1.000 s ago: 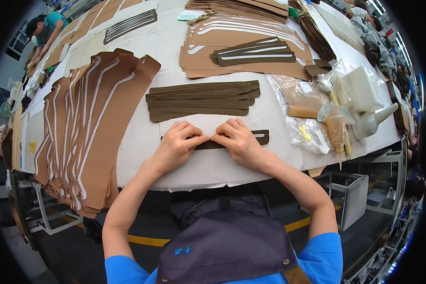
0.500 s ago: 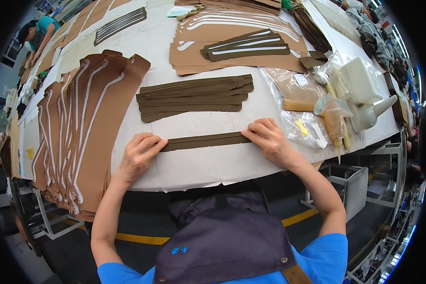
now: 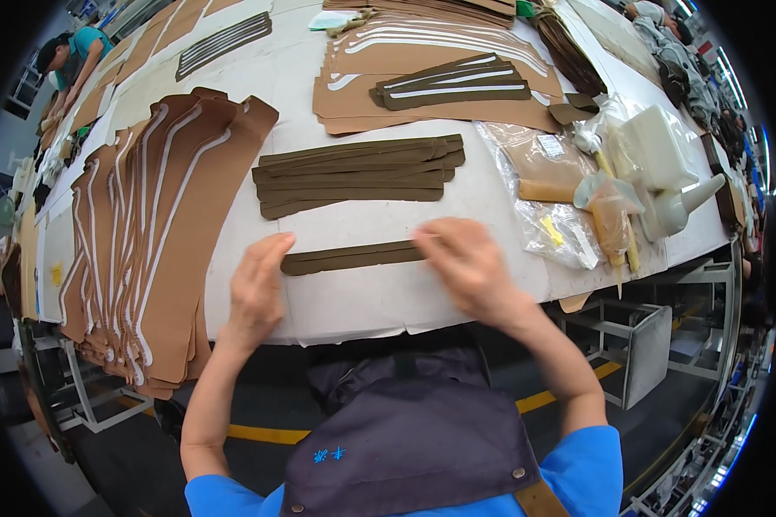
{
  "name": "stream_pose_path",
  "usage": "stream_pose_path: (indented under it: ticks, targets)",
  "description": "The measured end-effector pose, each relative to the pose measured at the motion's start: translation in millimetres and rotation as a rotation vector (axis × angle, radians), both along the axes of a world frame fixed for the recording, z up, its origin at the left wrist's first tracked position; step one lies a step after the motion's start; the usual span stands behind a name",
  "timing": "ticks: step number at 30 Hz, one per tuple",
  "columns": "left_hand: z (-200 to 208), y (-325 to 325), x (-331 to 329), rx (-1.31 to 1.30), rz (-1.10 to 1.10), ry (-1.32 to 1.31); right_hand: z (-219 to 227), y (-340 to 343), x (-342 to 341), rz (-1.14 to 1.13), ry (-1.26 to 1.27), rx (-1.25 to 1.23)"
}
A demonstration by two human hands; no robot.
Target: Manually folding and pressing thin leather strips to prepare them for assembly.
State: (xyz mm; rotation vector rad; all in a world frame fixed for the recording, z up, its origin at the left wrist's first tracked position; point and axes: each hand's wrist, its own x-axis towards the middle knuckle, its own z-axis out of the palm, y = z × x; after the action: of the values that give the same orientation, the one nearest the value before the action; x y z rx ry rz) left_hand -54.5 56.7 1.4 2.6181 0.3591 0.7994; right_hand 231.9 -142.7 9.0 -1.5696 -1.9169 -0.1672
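A dark olive-brown folded fabric strip (image 3: 349, 257) lies flat on the table near its front edge. My left hand (image 3: 260, 289) is just beside the strip's left end, fingers stretched out and apart from it, nothing in them. Over the strip's right end, my right hand (image 3: 467, 265) is smeared by motion and hides that end; whether its fingers grip the strip cannot be made out. Beyond the strip lies a loose pile of similar dark strips (image 3: 353, 177).
Brown panels with white edging (image 3: 177, 250) overlap at left, hanging past the table edge. Farther back, dark strips (image 3: 457, 90) rest on brown sheets (image 3: 345, 116). Plastic bags (image 3: 552, 168), a white jug (image 3: 660, 146) and a glue-filled bag (image 3: 610, 224) stand right. Another person (image 3: 78, 60) bends over the table, far left.
My left hand has let go of the strip's left end and turned upright. My right hand has slid left along the strip. The strip has shifted slightly left.
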Motion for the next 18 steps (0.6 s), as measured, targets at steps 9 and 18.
stream_pose_path:
  ticks: [9,18]
  targets:
    - [-2.3,-41.9,9.1,-0.221,0.021,0.252,-36.2,37.2,-72.9,0.086,-0.043,-0.388]
    - [2.6,-31.6,-28.8,-0.026,0.138,0.541,-14.3,-66.1,21.1,-0.279,-0.140,-0.516]
